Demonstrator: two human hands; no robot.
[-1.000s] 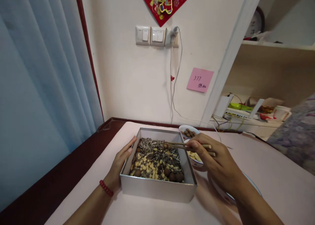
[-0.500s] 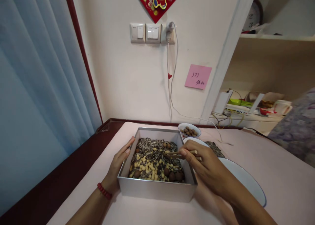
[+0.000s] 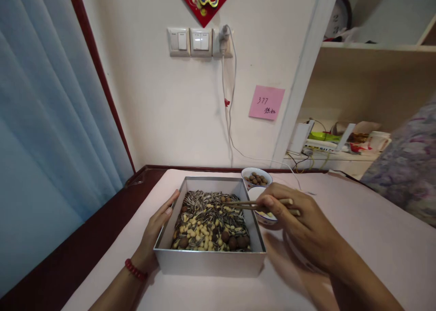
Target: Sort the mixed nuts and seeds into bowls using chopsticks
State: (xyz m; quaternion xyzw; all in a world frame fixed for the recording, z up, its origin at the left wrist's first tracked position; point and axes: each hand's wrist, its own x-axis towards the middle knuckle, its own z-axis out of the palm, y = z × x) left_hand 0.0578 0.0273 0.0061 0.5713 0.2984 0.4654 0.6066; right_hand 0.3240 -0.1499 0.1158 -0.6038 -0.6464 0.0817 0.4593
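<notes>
My left hand [image 3: 155, 229] lies with its fingers stretched along the left outer wall of a square metal box [image 3: 211, 262]; a red bead bracelet is on that wrist. In the box are striped sunflower seeds [image 3: 200, 201], pale yellow peanuts [image 3: 199, 234] and several round brown nuts [image 3: 232, 243]. My right hand [image 3: 296, 215] is closed round a pair of wooden chopsticks [image 3: 250, 205], held over the box's right rim. Their tips are inside, close to the seeds and a brown nut; whether they pinch anything I cannot tell.
Behind the box's right corner stands a bowl of brown nuts [image 3: 256, 179]. Nearer, a second bowl [image 3: 256, 193] with pale pieces is partly hidden by my right hand. A white cable [image 3: 259, 159] hangs to the table's back edge. A person in flowered cloth [image 3: 408, 165] is at the right.
My right hand and the chopsticks have moved right relative to the box, uncovering more of the second bowl. The view has shifted slightly. My left hand stays at the box wall.
</notes>
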